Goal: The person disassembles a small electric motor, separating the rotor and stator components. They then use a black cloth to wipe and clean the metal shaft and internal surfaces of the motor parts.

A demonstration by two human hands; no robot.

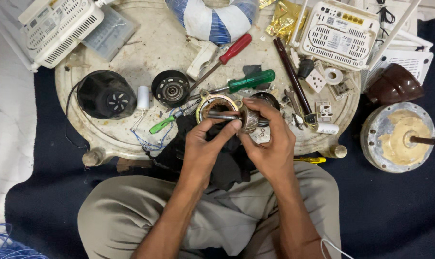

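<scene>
Both hands (pixel 241 139) hold rotor (pixel 248 119) w/ shaft.

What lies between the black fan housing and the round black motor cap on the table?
In the head view, a small white cylinder stands between the black fan housing and the round black motor cap.

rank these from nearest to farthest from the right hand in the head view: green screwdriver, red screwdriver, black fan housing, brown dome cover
1. green screwdriver: just above the right hand, mid-table.
2. red screwdriver: higher up, toward the table's far side.
3. brown dome cover: off the table, far right.
4. black fan housing: left side of the table, farthest.
</scene>
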